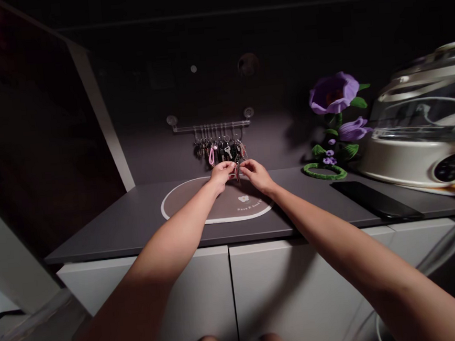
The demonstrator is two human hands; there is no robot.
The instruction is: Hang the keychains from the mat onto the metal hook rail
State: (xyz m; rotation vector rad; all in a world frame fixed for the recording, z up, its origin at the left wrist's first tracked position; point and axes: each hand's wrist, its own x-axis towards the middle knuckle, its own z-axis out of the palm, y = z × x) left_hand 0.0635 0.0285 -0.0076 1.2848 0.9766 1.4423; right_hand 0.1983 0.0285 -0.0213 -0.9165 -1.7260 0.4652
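Observation:
Both my arms reach forward over a dark grey countertop. My left hand and my right hand meet just below a wall rail hung with several key bunches. The fingers of both hands are pinched together on a small keyring with a reddish strap, held between them. They hover above an oval brown mat with a white rim that lies on the counter.
Purple crocheted flowers with a green ring base stand to the right. A dark phone lies flat beside them. A cream appliance with a clear lid fills the far right. White cabinet doors sit below the counter.

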